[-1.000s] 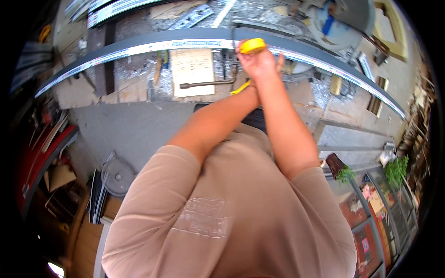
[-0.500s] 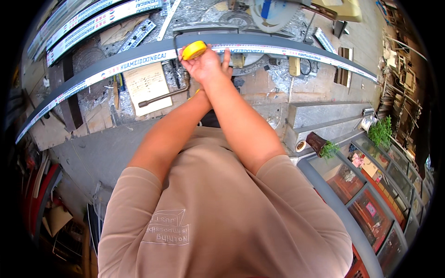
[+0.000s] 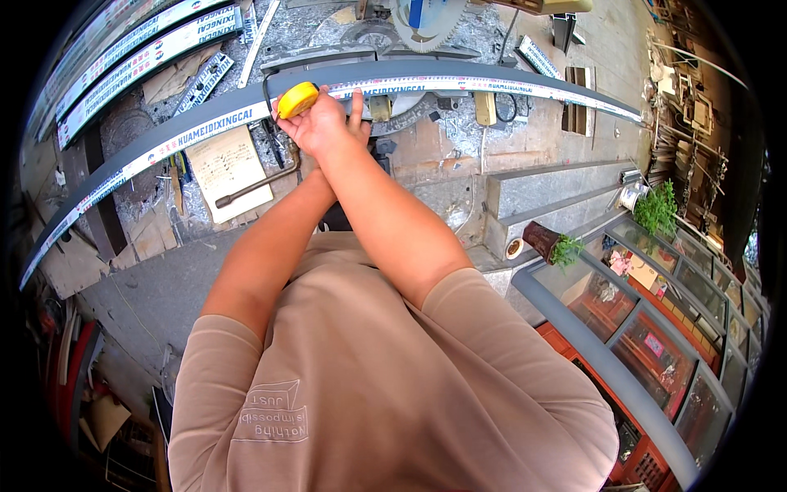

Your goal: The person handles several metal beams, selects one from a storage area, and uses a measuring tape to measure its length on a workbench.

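Note:
A long dark-grey metal profile (image 3: pixel 184 123) with a printed white film strip lies across the bench. My right hand (image 3: pixel 320 127) is over its middle, gripping a yellow tape measure (image 3: pixel 297 100) against the bar. A thin pale strip with fine marks runs along the profile right of the hand; I cannot tell whether it is the tape's blade. My forearms cross, the right one on top. My left hand (image 3: pixel 316 170) is almost wholly hidden beneath the right wrist, its fingers out of sight. Close by lie a paper sheet (image 3: pixel 225 160) with handwriting and a bent metal wrench (image 3: pixel 258 187).
A round saw blade (image 3: pixel 428 20) stands behind the profile. Several film-wrapped profiles (image 3: pixel 143 61) are stacked at far left. Metal chips litter the bench (image 3: pixel 443 160). To the right are a potted plant (image 3: pixel 566 250) and a glass-panelled cabinet (image 3: pixel 639 328).
The whole scene has shifted left in the picture as my view turned. My right hand still grips the tape measure at about the same spot on the profile.

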